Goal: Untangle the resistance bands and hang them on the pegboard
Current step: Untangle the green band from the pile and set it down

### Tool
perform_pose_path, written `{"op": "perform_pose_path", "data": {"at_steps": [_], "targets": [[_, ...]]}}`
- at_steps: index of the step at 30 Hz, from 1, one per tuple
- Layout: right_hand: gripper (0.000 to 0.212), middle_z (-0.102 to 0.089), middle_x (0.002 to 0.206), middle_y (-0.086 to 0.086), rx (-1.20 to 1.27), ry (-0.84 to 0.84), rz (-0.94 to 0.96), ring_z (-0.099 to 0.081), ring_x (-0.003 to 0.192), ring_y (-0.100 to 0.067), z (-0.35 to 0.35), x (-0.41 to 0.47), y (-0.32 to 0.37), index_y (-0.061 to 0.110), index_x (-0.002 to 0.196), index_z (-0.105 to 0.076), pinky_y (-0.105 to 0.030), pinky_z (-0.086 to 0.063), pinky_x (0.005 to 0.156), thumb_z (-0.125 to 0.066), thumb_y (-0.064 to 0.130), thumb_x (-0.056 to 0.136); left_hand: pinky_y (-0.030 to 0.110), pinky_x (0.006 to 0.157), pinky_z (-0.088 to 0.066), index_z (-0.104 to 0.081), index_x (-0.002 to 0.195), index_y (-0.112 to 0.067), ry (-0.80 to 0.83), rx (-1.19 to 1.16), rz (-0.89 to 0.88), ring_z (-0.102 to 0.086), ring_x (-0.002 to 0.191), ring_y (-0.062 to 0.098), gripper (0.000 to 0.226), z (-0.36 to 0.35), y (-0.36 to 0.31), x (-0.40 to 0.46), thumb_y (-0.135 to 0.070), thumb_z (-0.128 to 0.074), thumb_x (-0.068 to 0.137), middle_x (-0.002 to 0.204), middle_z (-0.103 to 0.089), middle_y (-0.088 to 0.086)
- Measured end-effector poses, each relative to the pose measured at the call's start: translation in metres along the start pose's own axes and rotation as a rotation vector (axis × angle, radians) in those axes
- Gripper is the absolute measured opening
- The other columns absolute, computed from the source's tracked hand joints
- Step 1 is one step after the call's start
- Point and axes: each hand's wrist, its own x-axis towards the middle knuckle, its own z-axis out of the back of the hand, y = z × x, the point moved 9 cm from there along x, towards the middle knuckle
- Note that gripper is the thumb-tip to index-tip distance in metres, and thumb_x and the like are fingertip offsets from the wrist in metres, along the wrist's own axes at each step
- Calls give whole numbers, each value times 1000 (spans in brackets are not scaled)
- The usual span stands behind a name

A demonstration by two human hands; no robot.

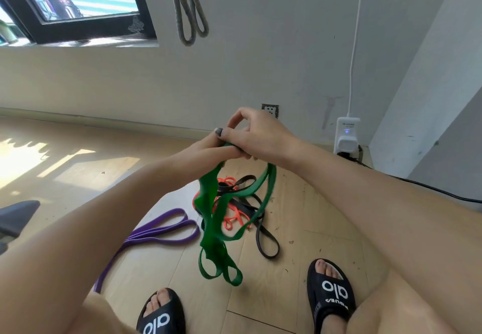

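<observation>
Stood on a pale wooden floor (300, 229) that ran back to a grey-white wall (260, 60). Held a green band (216, 211) up above that floor, its loops twisted together and dangling down toward the feet. Gripped its top with both hands, pressed close together: left hand (208, 148) with fingers curled round the bunched green rubber from below, right hand (257, 133) pinching the same bunch from above, thumb and forefinger bent into a ring.

Lay flat on the floor to the left of the green band: a purple band (159, 232), folded into long loops and free of the others. Lay behind the green band, touching each other in a heap on the floor: a black band (263, 239) and a thinner orange band (234, 216), still knotted up together.

Hung on the wall well above the green band: a grey band (187, 10), doubled into two loops; peg out of view. Wore black slides (331, 294) on both feet, just below the dangling green loops. Sat plugged in at the wall's foot, to the right of the hands: a small white adapter (347, 135).
</observation>
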Motion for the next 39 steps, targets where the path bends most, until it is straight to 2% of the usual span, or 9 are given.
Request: {"op": "perform_pose_path", "data": {"at_steps": [3, 7, 11, 16, 20, 26, 30, 34, 39], "targets": [[20, -76, 73, 3, 40, -15, 49, -72, 73, -6, 10, -3, 7, 22, 103, -62, -31, -54, 72, -73, 32, 89, 20, 72, -46, -60, 114, -23, 154, -202, 88, -56, 74, 3, 28, -6, 13, -7, -12, -67, 89, 89, -56, -1], [17, -67, 57, 10, 46, 23, 82, -57, 53, 2, 14, -7, 9, 18, 94, -65, -18, -40, 58, -76, 29, 89, 25, 73, -44, -63, 106, -13, 204, -269, 66, -49, 77, 12, 22, -2, 18, -10, -27, -65, 89, 83, -52, 2], [18, -69, 64, 4, -73, 45, 124, -59, 60, -5, 15, -6, 15, 24, 84, -65, -34, -49, 65, -76, 39, 87, 16, 59, -41, -66, 102, -13, 108, -134, 68, -48, 61, 5, 14, 3, 12, -8, -16, -74, 90, 69, -53, -9], [23, -64, 62, 10, -116, 67, 129, -57, 59, -3, 16, -5, 15, 28, 82, -64, -26, -43, 64, -73, 49, 87, 30, 64, -34, -65, 86, -8, -41, 94, 46, -46, 62, 15, 22, 13, 10, 0, -17, -84, 80, 65, -48, -2], [26, -63, 61, 14, -154, 73, 131, -54, 55, 0, 17, -7, 10, 28, 81, -65, -23, -41, 62, -76, 51, 85, 23, 56, -33, -58, 74, -4, -53, 104, 0, -43, 52, 11, 26, 6, 8, 3, -13, -80, 84, 55, -45, -8], [19, -59, 54, 25, -137, 101, 124, -53, 52, 3, 18, -9, 3, 26, 75, -67, -15, -35, 55, -77, 37, 87, 27, 57, -39, -63, 76, -12, 44, 29, -8, -49, 57, 19, 49, 1, 10, -3, -61, -70, 73, 64, -57, 3], [13, -65, 58, 15, -46, 87, 141, -56, 55, 2, 24, -7, 8, 28, 81, -70, -17, -41, 59, -72, 34, 92, 34, 58, -22, -59, 87, -7, 2, -118, -21, -31, 54, 17, 57, 6, 4, 3, -62, -70, 75, 59, -41, 2], [15, -63, 57, 15, -13, 42, 136, -55, 54, 2, 33, -10, 4, 23, 79, -73, -11, -39, 55, -73, 31, 92, 31, 59, -42, -63, 75, -7, -34, -18, -81, -50, 53, 19, 62, 4, -4, 5, -66, -55, 93, 61, -58, 9], [21, -60, 55, 11, 62, -75, 96, -51, 53, 0, 50, -13, -5, 18, 74, -71, -16, -40, 57, -75, 30, 91, 34, 62, -44, -51, 110, 5, 2, -216, -98, -53, 64, 22, 62, -8, -3, 7, -53, -61, 92, 81, -52, 15]]}}
